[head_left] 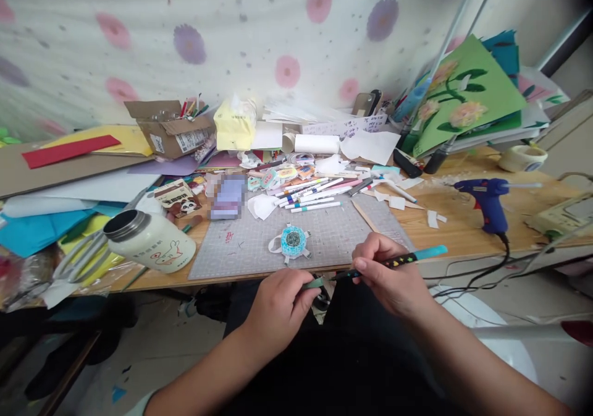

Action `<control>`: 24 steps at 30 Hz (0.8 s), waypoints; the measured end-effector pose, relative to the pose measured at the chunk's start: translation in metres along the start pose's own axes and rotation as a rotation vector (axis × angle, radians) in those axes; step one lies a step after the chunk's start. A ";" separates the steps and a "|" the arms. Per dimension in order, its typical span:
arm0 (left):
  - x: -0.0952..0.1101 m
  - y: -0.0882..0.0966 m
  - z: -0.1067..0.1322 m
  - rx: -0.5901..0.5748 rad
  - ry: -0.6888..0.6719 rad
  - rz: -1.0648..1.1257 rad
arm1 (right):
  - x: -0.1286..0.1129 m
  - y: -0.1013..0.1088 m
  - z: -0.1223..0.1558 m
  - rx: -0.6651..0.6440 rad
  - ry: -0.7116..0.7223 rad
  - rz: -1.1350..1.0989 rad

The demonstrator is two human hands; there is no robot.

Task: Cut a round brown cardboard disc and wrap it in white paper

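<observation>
Two things are held just off the near edge of the bench (440, 195): a green strip (315, 284) in the left hand (280, 309) and a pen (402, 259) in the right hand (388, 280). From my remote seat I see the left fingers pinched together on the strip, thumb against forefinger, with its free end poking out toward the pen. The right fingers are closed round the dark barrel near its writing end, and the turquoise tail slants up and away to the right. The pen's tip points at the strip, but at this size I cannot tell whether the two touch.

I judge the strip to be very light and rather soft, likely to bend or crease if pressed hard. I would take it near one end, as the left fingers do, with a flat, gentle pinch that leaves the rest free. The pen should be stiff, light and tough enough for a firm grip, though a smooth barrel may turn or slide; low down, close to the tip, is where I would hold it for control.

Behind them, the blue disc (293, 238) lies on the mat (231, 244) (those thin edge tabs look easy to bend).
</observation>
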State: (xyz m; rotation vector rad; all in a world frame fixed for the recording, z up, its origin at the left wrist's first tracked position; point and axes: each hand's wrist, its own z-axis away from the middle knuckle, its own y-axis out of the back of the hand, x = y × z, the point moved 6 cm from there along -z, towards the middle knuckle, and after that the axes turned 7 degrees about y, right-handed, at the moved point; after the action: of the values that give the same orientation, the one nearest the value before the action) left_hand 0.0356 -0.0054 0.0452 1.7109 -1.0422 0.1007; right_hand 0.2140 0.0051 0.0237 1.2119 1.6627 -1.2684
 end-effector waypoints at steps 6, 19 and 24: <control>0.012 -0.003 0.005 -0.034 -0.019 0.051 | -0.007 0.002 0.007 -0.058 0.026 0.135; 0.030 -0.015 0.025 -0.068 -0.093 0.115 | -0.022 -0.040 0.024 -0.053 0.333 0.382; 0.034 -0.008 0.025 0.014 -0.154 0.064 | -0.010 -0.042 0.023 -0.019 0.269 0.297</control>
State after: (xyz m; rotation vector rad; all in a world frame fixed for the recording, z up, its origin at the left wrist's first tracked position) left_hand 0.0518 -0.0449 0.0472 1.7192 -1.2129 0.0169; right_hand 0.1770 -0.0231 0.0389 1.6057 1.5975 -0.9377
